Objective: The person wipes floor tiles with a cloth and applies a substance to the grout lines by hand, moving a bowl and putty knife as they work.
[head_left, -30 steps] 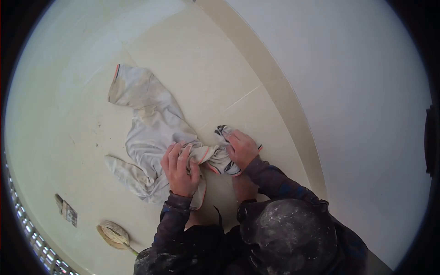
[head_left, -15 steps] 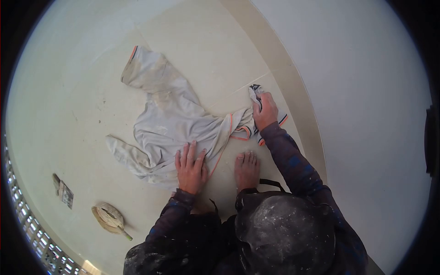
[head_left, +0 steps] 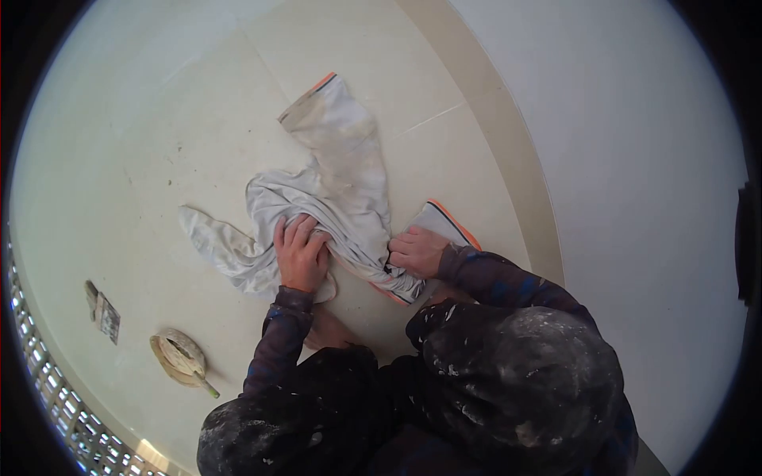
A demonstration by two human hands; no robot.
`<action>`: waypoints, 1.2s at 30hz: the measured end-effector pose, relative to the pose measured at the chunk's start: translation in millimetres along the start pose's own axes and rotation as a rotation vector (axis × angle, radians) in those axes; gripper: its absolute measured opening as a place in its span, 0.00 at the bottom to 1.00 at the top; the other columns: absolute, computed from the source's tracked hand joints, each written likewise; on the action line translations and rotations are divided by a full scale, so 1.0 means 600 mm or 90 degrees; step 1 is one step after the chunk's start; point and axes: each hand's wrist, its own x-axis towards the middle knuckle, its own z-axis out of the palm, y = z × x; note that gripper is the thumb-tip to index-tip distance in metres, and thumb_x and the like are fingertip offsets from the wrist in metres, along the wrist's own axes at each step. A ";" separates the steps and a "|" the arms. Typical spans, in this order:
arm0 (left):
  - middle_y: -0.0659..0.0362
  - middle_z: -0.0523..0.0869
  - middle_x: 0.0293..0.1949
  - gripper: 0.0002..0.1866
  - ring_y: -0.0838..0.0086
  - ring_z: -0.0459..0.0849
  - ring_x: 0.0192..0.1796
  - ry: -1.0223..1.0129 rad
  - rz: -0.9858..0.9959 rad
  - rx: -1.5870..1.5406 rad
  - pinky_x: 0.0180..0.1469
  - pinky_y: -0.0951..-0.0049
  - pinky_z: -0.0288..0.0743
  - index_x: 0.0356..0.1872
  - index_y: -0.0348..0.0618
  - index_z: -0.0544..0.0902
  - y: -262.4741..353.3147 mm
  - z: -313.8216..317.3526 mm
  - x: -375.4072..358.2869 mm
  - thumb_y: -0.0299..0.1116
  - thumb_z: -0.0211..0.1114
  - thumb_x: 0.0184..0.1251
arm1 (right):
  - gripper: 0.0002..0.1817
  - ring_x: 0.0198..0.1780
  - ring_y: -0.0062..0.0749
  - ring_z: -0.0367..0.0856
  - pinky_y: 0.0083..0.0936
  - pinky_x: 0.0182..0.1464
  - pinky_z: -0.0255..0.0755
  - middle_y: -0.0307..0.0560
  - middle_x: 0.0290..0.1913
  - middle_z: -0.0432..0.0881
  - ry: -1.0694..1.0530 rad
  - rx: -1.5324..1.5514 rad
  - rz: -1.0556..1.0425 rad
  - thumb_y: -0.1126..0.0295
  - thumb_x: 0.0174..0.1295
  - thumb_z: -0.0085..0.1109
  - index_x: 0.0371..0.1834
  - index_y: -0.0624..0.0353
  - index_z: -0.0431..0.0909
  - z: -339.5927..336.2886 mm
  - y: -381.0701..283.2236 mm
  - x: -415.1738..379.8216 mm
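A pale grey shirt with orange and dark trim lies rumpled on the floor, stained in places. My left hand is on its bunched middle, the fingers bent into the folds. At the shirt's right end, my right hand is closed on gathered cloth; its fingertips are partly hidden. One sleeve end with an orange edge spreads out beyond the right hand, and another points away from me. A narrow part of the shirt trails off to the left.
On the pale tiled floor, a scraper-like tool lies at the left. Near it is a round, plaster-smeared tool or dish with a green-tipped handle. A white wall rises at the right, and a lattice of openings borders the lower left.
My right hand has come back toward me, pulling the shirt's right end along. The far sleeve has swung right. My left hand has shifted forward and left, bunching the cloth.
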 end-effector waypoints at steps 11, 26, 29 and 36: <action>0.53 0.83 0.45 0.16 0.52 0.81 0.51 0.141 -0.156 -0.075 0.54 0.56 0.73 0.41 0.43 0.80 -0.061 -0.041 0.043 0.18 0.66 0.48 | 0.17 0.46 0.56 0.78 0.46 0.49 0.70 0.54 0.44 0.77 0.134 0.048 0.298 0.74 0.51 0.65 0.46 0.60 0.77 -0.068 0.069 0.076; 0.51 0.84 0.49 0.18 0.53 0.84 0.55 0.295 -0.150 -0.457 0.57 0.60 0.80 0.46 0.39 0.79 0.090 -0.152 0.039 0.12 0.62 0.55 | 0.35 0.58 0.47 0.82 0.54 0.69 0.63 0.53 0.52 0.85 0.087 0.086 -0.195 0.56 0.53 0.76 0.62 0.60 0.75 -0.110 0.052 0.321; 0.50 0.85 0.53 0.19 0.55 0.84 0.59 0.353 0.005 -0.294 0.60 0.61 0.80 0.49 0.40 0.80 0.104 -0.221 0.071 0.12 0.63 0.57 | 0.26 0.54 0.44 0.84 0.39 0.61 0.74 0.54 0.50 0.84 0.215 0.311 0.103 0.60 0.59 0.71 0.55 0.66 0.79 -0.170 0.038 0.327; 0.52 0.90 0.49 0.16 0.65 0.88 0.53 0.484 -0.255 -0.140 0.54 0.68 0.82 0.52 0.39 0.83 0.048 -0.264 -0.001 0.15 0.60 0.65 | 0.26 0.60 0.42 0.82 0.41 0.63 0.76 0.54 0.61 0.80 0.492 0.541 -0.042 0.53 0.75 0.53 0.64 0.65 0.74 -0.494 0.128 0.160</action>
